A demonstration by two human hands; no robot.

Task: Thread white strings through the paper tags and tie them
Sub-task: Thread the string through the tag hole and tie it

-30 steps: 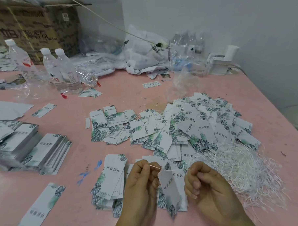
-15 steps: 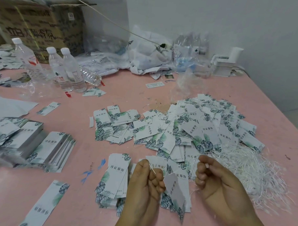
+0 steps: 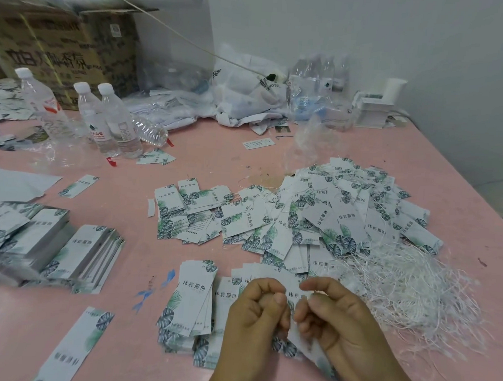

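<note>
My left hand [image 3: 256, 311] and my right hand [image 3: 334, 317] are close together at the front of the pink table [image 3: 458, 182], fingers curled and nearly touching. Between and below them hangs one white paper tag [image 3: 312, 348] with green leaf print, mostly hidden by my fingers. The string on it is too thin to make out. A tangle of white strings [image 3: 407, 289] lies just right of my right hand. A small stack of tags [image 3: 193, 300] lies left of my left hand. A big heap of tags with strings [image 3: 347, 211] is behind the hands.
Neat tag stacks [image 3: 77, 254] lie at the left, and a single tag [image 3: 76, 347] lies at the front left. Water bottles [image 3: 109, 120] stand at the back left before a cardboard box [image 3: 57, 52]. Plastic bags [image 3: 248, 95] lie along the wall.
My right hand has come back left to meet my left hand. The tag now hangs lower between the two hands, and the taut string seen earlier is out of sight.
</note>
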